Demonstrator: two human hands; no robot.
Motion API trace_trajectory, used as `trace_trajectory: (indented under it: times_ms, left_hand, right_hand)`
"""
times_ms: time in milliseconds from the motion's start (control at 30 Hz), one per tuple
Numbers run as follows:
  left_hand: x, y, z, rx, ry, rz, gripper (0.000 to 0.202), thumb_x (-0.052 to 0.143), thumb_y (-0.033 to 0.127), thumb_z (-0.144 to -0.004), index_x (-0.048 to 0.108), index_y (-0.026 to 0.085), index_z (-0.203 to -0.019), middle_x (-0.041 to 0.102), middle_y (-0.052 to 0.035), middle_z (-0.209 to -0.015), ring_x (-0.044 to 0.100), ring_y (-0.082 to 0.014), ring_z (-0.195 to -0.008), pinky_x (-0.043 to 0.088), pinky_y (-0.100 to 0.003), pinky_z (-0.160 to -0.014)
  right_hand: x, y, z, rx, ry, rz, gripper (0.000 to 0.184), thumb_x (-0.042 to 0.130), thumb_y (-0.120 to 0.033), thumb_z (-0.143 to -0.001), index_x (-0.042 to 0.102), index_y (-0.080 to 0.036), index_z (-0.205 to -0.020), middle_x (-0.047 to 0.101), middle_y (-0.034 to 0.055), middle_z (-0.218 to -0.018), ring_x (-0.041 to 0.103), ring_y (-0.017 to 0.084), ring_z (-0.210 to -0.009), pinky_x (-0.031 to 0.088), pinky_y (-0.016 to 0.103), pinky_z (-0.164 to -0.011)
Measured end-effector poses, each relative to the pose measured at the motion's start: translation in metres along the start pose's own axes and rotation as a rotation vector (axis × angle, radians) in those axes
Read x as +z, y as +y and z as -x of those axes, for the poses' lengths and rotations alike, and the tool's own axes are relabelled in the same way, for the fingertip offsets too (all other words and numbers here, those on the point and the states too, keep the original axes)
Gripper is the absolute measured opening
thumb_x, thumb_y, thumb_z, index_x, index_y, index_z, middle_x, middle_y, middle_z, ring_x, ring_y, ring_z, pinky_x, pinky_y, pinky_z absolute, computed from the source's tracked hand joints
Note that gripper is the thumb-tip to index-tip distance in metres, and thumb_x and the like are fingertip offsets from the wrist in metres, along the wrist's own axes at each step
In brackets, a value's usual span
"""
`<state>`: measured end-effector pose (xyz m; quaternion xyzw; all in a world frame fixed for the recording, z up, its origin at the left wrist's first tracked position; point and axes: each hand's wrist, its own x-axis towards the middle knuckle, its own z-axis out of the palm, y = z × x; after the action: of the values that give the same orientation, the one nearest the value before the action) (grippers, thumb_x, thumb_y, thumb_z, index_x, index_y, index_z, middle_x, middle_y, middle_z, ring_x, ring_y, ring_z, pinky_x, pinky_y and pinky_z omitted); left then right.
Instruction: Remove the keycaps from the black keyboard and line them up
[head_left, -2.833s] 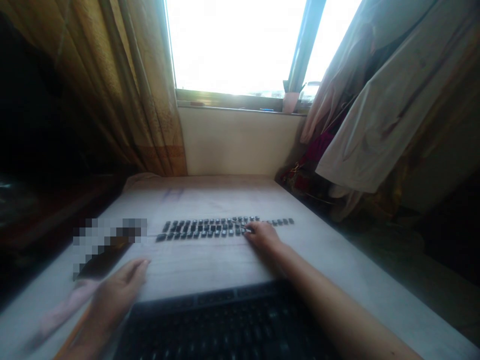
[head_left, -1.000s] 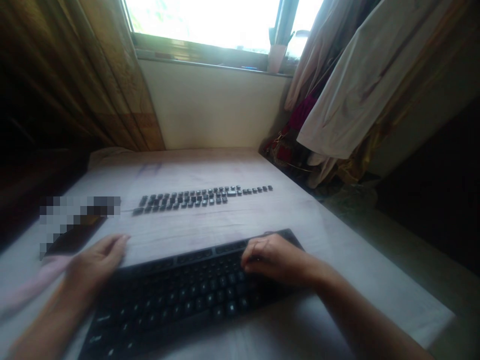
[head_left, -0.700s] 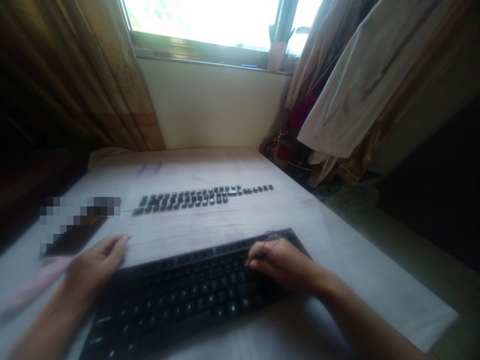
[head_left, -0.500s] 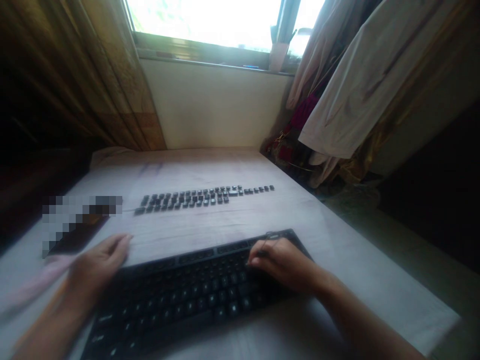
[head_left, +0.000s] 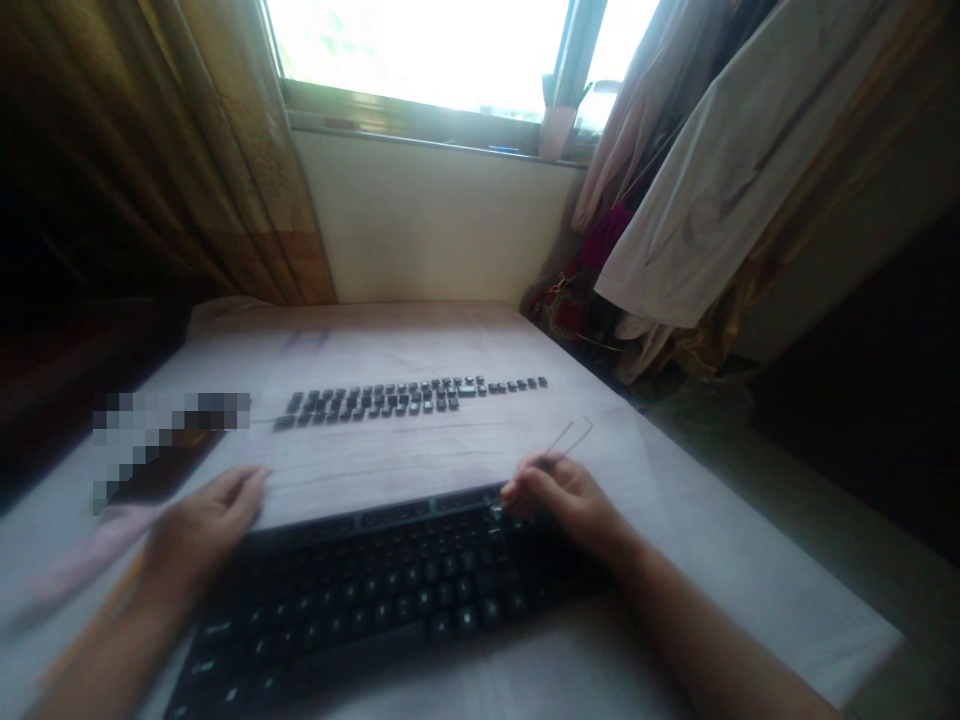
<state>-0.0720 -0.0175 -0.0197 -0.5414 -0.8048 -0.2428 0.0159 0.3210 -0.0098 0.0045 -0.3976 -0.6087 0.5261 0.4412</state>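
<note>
A black keyboard (head_left: 352, 590) lies at a slant in front of me. My right hand (head_left: 559, 495) is over its upper right part, thumb and fingers pinched on a bent wire loop (head_left: 574, 440). The loop looks like a wire keycap puller and sticks up behind the fingers. My left hand (head_left: 206, 525) is beside the keyboard's upper left corner, thumb pressed to curled fingers; whether anything is inside is hidden. Beyond the keyboard, several loose black keycaps (head_left: 390, 405) are laid out in rows.
A pale cloth (head_left: 660, 520) covers the surface. At left lie a partly blurred-out dark item (head_left: 165, 460) and a pink strip of cloth (head_left: 97, 560). A curtain (head_left: 247, 180), a window sill (head_left: 420, 140) with a cup (head_left: 556, 130), and hanging clothes (head_left: 667, 220) stand behind.
My right hand has lifted slightly and turned, so the wire loop now points up and away from the keys. My left hand has stayed nearly in place. The view has shifted slightly.
</note>
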Motion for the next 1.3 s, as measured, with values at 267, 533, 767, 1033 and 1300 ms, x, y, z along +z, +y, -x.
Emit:
trace_trajectory:
  times_ms: [267, 533, 767, 1033, 1300]
  left_hand:
    - [-0.021, 0.041, 0.025, 0.497, 0.033, 0.221, 0.039, 0.05, 0.056, -0.089, 0.07, 0.024, -0.099, 0.076, -0.0036, -0.098, 0.071, -0.0218, -0.088, 0.055, -0.031, -0.079]
    - [-0.007, 0.089, 0.086, 0.775, -0.219, 0.453, 0.056, 0.068, 0.045, -0.084, 0.051, 0.03, -0.135, 0.07, -0.0055, -0.125, 0.068, -0.0252, -0.111, 0.056, -0.041, -0.094]
    - [-0.008, 0.084, 0.085, 0.592, -0.353, 0.6, 0.036, 0.068, 0.037, -0.083, 0.064, 0.03, -0.118, 0.075, -0.0023, -0.109, 0.071, -0.0222, -0.099, 0.057, -0.037, -0.09]
    - [-0.011, 0.087, 0.081, 0.553, -0.436, 0.611, 0.033, 0.067, 0.032, -0.082, 0.065, 0.029, -0.115, 0.074, -0.0023, -0.11, 0.07, -0.0219, -0.099, 0.055, -0.037, -0.09]
    - [-0.024, 0.092, 0.078, 0.645, -0.328, 0.417, 0.025, 0.064, 0.034, -0.08, 0.067, 0.024, -0.103, 0.075, -0.0045, -0.099, 0.07, -0.0247, -0.091, 0.055, -0.038, -0.082]
  right_hand:
    - [0.027, -0.025, 0.006, -0.535, -0.06, 0.448, 0.013, 0.055, -0.021, -0.095, 0.067, -0.018, -0.092, 0.076, 0.005, -0.082, 0.073, 0.015, -0.075, 0.058, 0.025, -0.071]
    - [0.054, -0.035, 0.004, -0.662, -0.142, 0.49, 0.011, 0.055, -0.021, -0.096, 0.066, -0.018, -0.095, 0.075, 0.0066, -0.081, 0.072, 0.016, -0.073, 0.057, 0.025, -0.069]
    - [0.067, -0.037, 0.001, -0.644, -0.174, 0.422, 0.01, 0.056, -0.018, -0.094, 0.066, -0.018, -0.096, 0.076, 0.0057, -0.082, 0.073, 0.015, -0.074, 0.058, 0.024, -0.07]
    - [0.079, -0.035, 0.001, -0.533, -0.118, 0.269, 0.01, 0.055, -0.017, -0.094, 0.065, -0.021, -0.094, 0.075, 0.0063, -0.094, 0.073, 0.017, -0.088, 0.058, 0.031, -0.082]
    - [0.075, -0.034, 0.003, -0.396, -0.223, 0.211, 0.015, 0.057, -0.026, -0.095, 0.072, -0.021, -0.095, 0.078, 0.0036, -0.088, 0.073, 0.016, -0.082, 0.057, 0.028, -0.079]
